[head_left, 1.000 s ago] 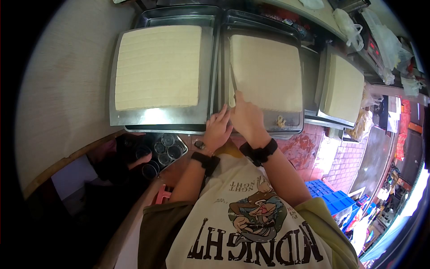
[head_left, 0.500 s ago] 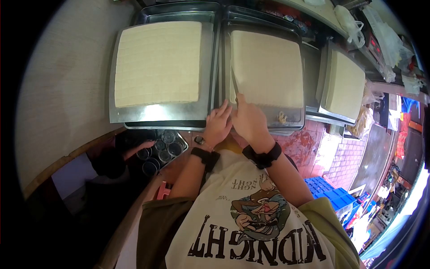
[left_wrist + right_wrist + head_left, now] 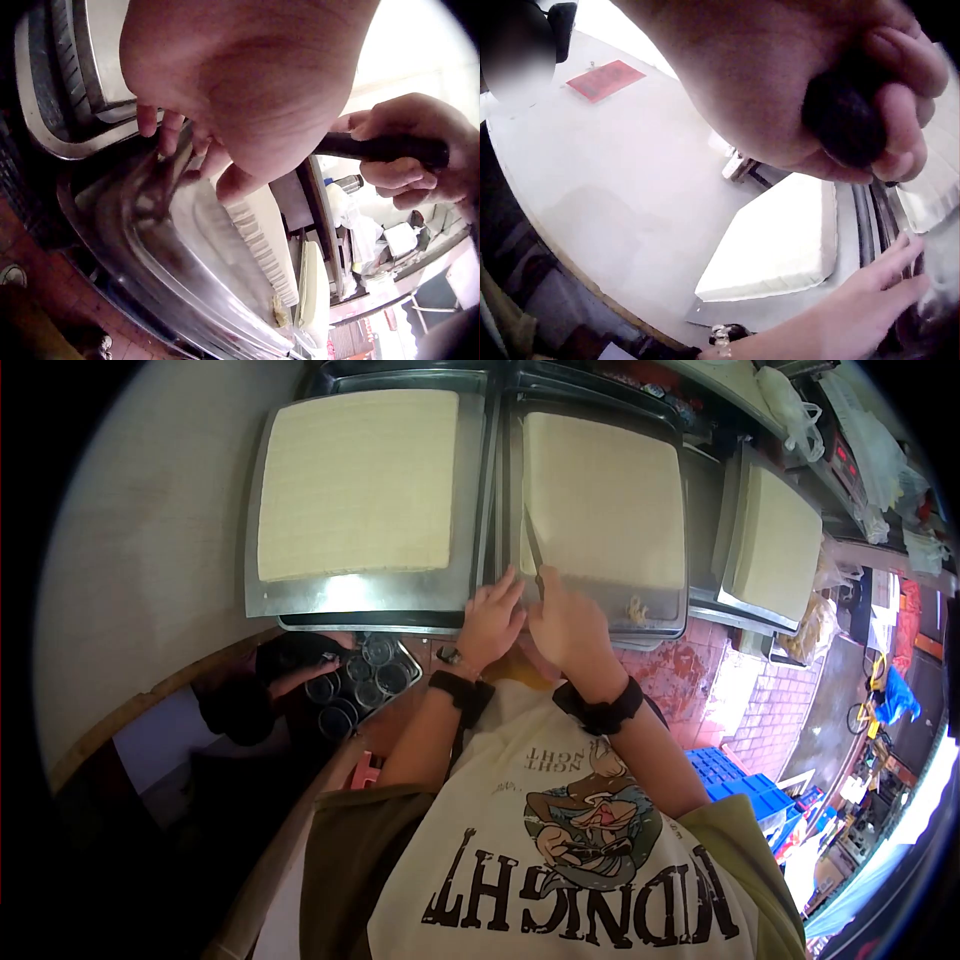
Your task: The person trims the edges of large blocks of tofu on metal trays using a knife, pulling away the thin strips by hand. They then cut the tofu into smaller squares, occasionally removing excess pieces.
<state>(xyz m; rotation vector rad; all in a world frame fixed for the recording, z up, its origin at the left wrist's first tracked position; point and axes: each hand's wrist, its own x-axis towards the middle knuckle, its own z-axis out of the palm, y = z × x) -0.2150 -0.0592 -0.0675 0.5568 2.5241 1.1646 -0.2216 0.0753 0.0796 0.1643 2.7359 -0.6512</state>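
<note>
My right hand grips a knife by its black handle. The thin blade runs along the left side of a pale, tofu-like slab, with a narrow strip beside it. Under the slab is a metal tray. My left hand rests at the tray's near left corner, fingers extended toward the slab and close to the knife hand. In the left wrist view those fingers touch the metal rim. A second pale slab, faintly lined, lies on a sheet to the left.
A third slab lies to the right. Small scraps sit at the tray's near edge. Below left, another person's arm reaches toward several round dark containers. Plastic bags hang at the back right; blue crates stand lower right.
The knife and right hand have drawn toward me along the slab's left side. The left hand keeps its place at the tray corner. The trays sit higher in view as the head camera shifts.
</note>
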